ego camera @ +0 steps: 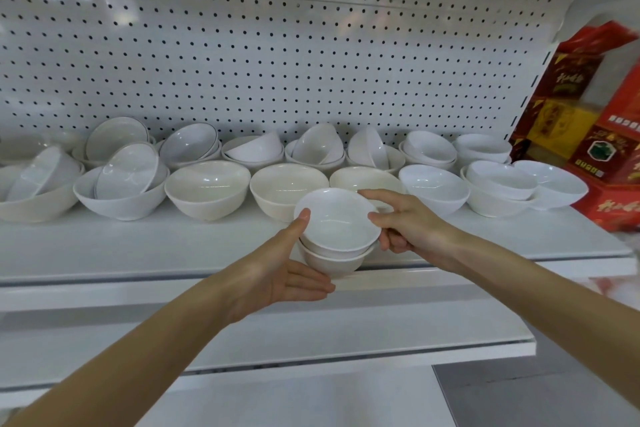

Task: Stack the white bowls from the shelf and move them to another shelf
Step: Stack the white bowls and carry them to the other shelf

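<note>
A small stack of white bowls (pixel 337 230) is held just in front of the upper shelf (pixel 138 246). My left hand (pixel 280 274) cups the stack from below, its thumb lying up the left rim. My right hand (pixel 405 222) grips the top bowl's right rim, thumb and forefinger over the edge. Behind the stack, several white and cream bowls (pixel 207 189) stand in two rows along the shelf, many nested or tilted in one another.
A white pegboard (pixel 277 62) backs the shelf. Red and gold gift boxes (pixel 588 121) crowd the right end. A second white shelf (pixel 346 340) juts out below the upper one. Grey floor shows at the lower right.
</note>
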